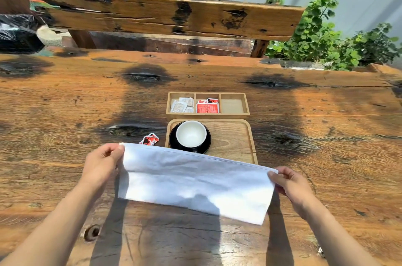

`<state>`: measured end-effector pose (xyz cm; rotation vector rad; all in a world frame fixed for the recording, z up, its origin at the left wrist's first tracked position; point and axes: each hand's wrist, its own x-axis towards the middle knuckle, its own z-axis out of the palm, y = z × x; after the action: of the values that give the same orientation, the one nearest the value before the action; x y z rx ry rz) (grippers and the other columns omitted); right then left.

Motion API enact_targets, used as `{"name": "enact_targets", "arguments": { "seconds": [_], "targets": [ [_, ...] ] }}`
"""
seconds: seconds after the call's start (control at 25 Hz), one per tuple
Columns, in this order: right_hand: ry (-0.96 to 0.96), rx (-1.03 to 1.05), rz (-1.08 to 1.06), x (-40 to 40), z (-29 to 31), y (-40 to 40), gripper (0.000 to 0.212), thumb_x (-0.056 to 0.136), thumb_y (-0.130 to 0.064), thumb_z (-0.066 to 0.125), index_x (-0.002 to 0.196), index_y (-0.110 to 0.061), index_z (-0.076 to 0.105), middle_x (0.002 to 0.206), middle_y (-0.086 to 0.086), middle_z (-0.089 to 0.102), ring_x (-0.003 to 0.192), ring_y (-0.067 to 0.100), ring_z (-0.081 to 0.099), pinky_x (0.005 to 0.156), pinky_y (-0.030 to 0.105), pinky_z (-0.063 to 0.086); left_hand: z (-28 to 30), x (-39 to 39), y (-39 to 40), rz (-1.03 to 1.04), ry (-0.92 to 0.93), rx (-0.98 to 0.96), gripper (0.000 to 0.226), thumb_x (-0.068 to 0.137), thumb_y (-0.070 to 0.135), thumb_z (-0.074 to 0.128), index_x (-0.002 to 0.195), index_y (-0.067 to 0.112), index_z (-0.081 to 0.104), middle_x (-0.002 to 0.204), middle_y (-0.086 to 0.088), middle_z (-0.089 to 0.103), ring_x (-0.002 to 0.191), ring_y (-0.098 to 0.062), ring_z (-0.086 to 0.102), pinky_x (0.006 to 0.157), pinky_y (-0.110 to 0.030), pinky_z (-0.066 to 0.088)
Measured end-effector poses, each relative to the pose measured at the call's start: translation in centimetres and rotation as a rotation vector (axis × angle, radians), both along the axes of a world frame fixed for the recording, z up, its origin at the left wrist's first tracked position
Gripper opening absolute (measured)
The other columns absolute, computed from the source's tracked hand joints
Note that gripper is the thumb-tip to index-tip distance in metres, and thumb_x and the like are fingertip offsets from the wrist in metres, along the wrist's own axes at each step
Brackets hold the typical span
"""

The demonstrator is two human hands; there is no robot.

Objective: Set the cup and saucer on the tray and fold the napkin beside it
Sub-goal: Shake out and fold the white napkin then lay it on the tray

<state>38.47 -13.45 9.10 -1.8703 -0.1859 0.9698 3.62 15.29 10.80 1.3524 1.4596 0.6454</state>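
Observation:
A white cup (pixel 191 134) stands on a black saucer (pixel 174 143) in the left half of a wooden tray (pixel 235 137). In front of the tray I hold a white napkin (pixel 195 181) stretched out above the table, folded over along its length. My left hand (pixel 102 161) pinches its upper left corner and my right hand (pixel 289 181) pinches its upper right corner. The napkin hangs down from the two corners and hides the tray's near edge and part of the saucer.
Behind the tray sits a wooden three-compartment box (pixel 207 103) with white and red sachets; its right compartment is bare. Loose red sachets (pixel 149 138) lie left of the tray. A rough wooden bench back (pixel 169 13) and green plants (pixel 326 37) stand beyond the table's far edge.

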Motion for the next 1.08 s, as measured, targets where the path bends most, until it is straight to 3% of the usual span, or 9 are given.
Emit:
{"name": "enact_targets", "arguments": {
  "seconds": [0.08, 0.2, 0.28, 0.44, 0.56, 0.76, 0.84, 0.96, 1.08],
  "targets": [
    [-0.037, 0.014, 0.047, -0.9, 1.2, 0.2, 0.008, 0.086, -0.007, 0.066, 0.093, -0.006, 0.065, 0.074, 0.01, 0.052, 0.07, 0.022, 0.051, 0.069, 0.032, 0.045, 3.1, 0.3, 1.2, -0.009, 0.067, 0.177, 0.015, 0.09, 0.026, 0.064, 0.084, 0.017, 0.073, 0.073, 0.003, 0.067, 0.063, -0.011, 0.058, 0.058, -0.025, 0.049],
    [-0.118, -0.005, 0.155, -2.6, 2.5, 0.7, 0.009, 0.087, -0.01, 0.065, 0.095, -0.012, 0.067, 0.076, 0.012, 0.06, 0.073, 0.021, 0.057, 0.072, 0.031, 0.046, 7.4, 1.6, 2.8, 0.015, 0.193, 0.413, 0.024, 0.087, 0.034, 0.065, 0.097, 0.016, 0.075, 0.091, -0.006, 0.072, 0.086, -0.023, 0.066, 0.078, -0.039, 0.051],
    [-0.224, -0.062, 0.216, -3.8, 2.5, 1.0, 0.003, 0.085, -0.013, 0.067, 0.088, -0.012, 0.069, 0.073, 0.014, 0.066, 0.069, 0.02, 0.057, 0.064, 0.029, 0.041, 9.9, 2.7, 3.6, 0.041, 0.122, 0.448, 0.025, 0.084, 0.039, 0.065, 0.097, 0.02, 0.074, 0.089, -0.005, 0.073, 0.09, -0.028, 0.066, 0.082, -0.042, 0.051],
    [-0.292, -0.146, 0.321, -6.3, 0.9, 1.7, 0.003, 0.08, -0.012, 0.07, 0.08, -0.013, 0.067, 0.064, 0.0, 0.06, 0.058, 0.013, 0.05, 0.054, 0.023, 0.036, 13.8, 6.3, 3.9, -0.015, 0.004, 0.509, 0.016, 0.084, 0.037, 0.06, 0.076, 0.027, 0.069, 0.07, 0.002, 0.072, 0.072, -0.021, 0.069, 0.082, -0.043, 0.056],
    [-0.266, -0.184, 0.304, -7.7, -1.0, 2.1, 0.008, 0.078, -0.014, 0.072, 0.075, -0.013, 0.065, 0.061, -0.001, 0.059, 0.058, 0.015, 0.051, 0.053, 0.024, 0.037, 15.0, 9.7, 3.6, -0.092, -0.001, 0.573, 0.018, 0.087, 0.032, 0.058, 0.082, 0.021, 0.072, 0.08, 0.0, 0.075, 0.081, -0.019, 0.07, 0.084, -0.042, 0.055],
    [-0.208, -0.213, 0.264, -9.0, -3.5, 2.1, 0.018, 0.081, -0.032, 0.07, 0.075, -0.014, 0.067, 0.07, 0.004, 0.073, 0.069, 0.021, 0.065, 0.066, 0.028, 0.047, 14.5, 15.9, 2.2, -0.2, 0.085, 0.561, 0.02, 0.089, 0.033, 0.058, 0.103, 0.023, 0.069, 0.099, 0.008, 0.07, 0.092, -0.009, 0.061, 0.08, -0.025, 0.044],
    [-0.183, -0.237, 0.279, -9.1, -4.1, 1.9, 0.016, 0.081, -0.032, 0.069, 0.078, -0.017, 0.067, 0.074, 0.003, 0.074, 0.074, 0.021, 0.067, 0.07, 0.029, 0.049, 13.9, 18.6, 1.7, -0.29, 0.102, 0.525, 0.023, 0.091, 0.03, 0.056, 0.11, 0.022, 0.067, 0.103, 0.007, 0.067, 0.098, -0.01, 0.06, 0.083, -0.026, 0.044],
    [-0.123, -0.251, 0.275, -9.3, -5.0, 1.3, 0.021, 0.079, -0.032, 0.069, 0.069, -0.015, 0.061, 0.066, -0.004, 0.067, 0.064, 0.016, 0.06, 0.063, 0.026, 0.044, 12.9, 22.7, 1.1, -0.428, 0.083, 0.394, 0.03, 0.092, 0.028, 0.055, 0.12, 0.022, 0.061, 0.109, 0.005, 0.066, 0.109, -0.015, 0.06, 0.094, -0.033, 0.048],
    [-0.006, -0.254, 0.197, -9.1, -5.9, 1.0, 0.029, 0.073, -0.034, 0.069, 0.058, -0.02, 0.049, 0.057, -0.004, 0.061, 0.059, 0.014, 0.057, 0.059, 0.025, 0.04, 11.4, 26.6, 0.4, -0.609, 0.012, 0.202, 0.047, 0.093, 0.034, 0.054, 0.138, 0.021, 0.046, 0.129, 0.001, 0.058, 0.12, -0.016, 0.053, 0.098, -0.033, 0.044]
  ]
}}
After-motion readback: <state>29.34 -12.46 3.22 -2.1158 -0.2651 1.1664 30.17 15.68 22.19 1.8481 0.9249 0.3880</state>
